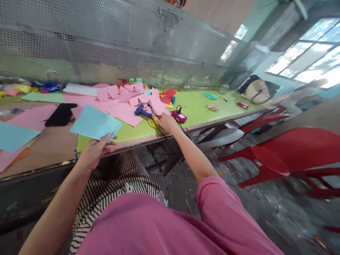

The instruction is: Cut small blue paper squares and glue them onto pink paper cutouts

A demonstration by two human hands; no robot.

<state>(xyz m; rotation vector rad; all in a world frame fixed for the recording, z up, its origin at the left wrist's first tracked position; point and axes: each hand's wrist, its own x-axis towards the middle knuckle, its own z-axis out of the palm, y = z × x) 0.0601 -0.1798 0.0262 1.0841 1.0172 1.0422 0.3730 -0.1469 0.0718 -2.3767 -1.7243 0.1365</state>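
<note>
My left hand (93,150) is closed on a folded light-blue sheet of paper (95,122), pinching its lower right corner over the table's front edge. Across the table, my right hand (168,122) has its fingers closed at a pair of scissors (153,123) with a yellow handle; their blades are partly hidden. Just left of the scissors lies a blue glue gun (143,111), its black cord hanging over the edge. A magenta box with a black plug (179,116) sits close to the right hand's other side. Pink paper pieces (132,95) are heaped behind the glue gun.
A black phone (60,114) rests on pink sheets at the left, near another blue sheet (17,136). A perforated metal panel (106,42) backs the green tabletop (196,102). Red plastic chairs (300,148) stand at the right, with paper scraps on the floor.
</note>
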